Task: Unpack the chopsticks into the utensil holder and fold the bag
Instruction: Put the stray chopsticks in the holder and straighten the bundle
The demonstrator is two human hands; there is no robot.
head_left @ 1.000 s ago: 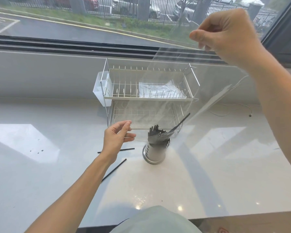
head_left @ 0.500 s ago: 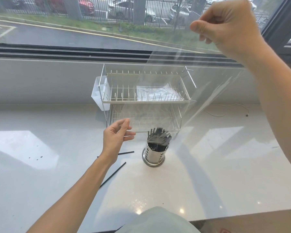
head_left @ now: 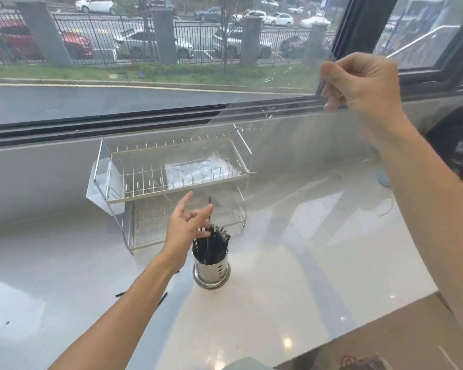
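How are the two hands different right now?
The right hand is raised high by the window, while the left hand sits low beside the shiny metal utensil holder. The right hand pinches the clear plastic bag; the left hand's fingers are spread, gripping nothing. Both are bare.

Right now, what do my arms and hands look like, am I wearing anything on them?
Both forearms are bare from wrist to frame edge: no sleeves, watch or bracelet show. The left hand and right hand are ungloved. A small glint on a left finger may be a ring; it is too small to tell. A pale garment shows at the bottom edge.
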